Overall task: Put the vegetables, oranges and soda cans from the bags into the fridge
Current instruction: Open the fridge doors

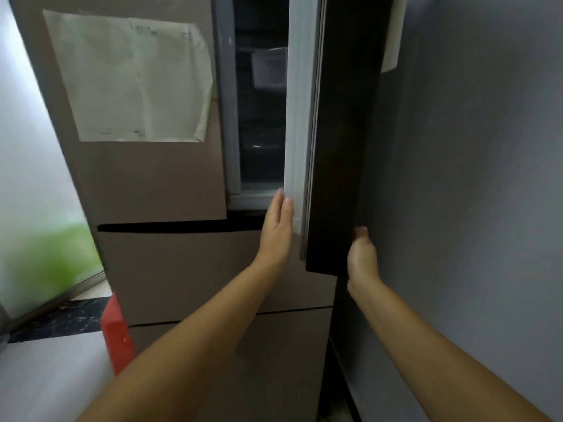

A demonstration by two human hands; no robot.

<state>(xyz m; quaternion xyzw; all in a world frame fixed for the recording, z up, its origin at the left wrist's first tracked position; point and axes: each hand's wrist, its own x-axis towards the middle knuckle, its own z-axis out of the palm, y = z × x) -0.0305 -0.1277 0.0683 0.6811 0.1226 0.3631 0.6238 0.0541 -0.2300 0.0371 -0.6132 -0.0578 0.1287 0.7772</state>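
Note:
A tall beige fridge [158, 184] fills the middle of the view. Its upper right door [344, 132] stands partly open, seen edge-on, with a white seal along its inner side. Through the gap I see a dark interior with shelves and a clear bin [268, 68]. My left hand [277, 229] lies flat with straight fingers against the door's inner seal near its bottom. My right hand [362, 254] curls round the door's lower outer edge. No vegetables, oranges, cans or bags are in sight.
A grey wall [472, 193] runs close along the right of the open door. A sheet of paper [134, 80] is stuck on the shut left door. Drawer fronts sit below. A red object [117, 333] stands on the floor at the fridge's left, by a frosted glass panel [39, 208].

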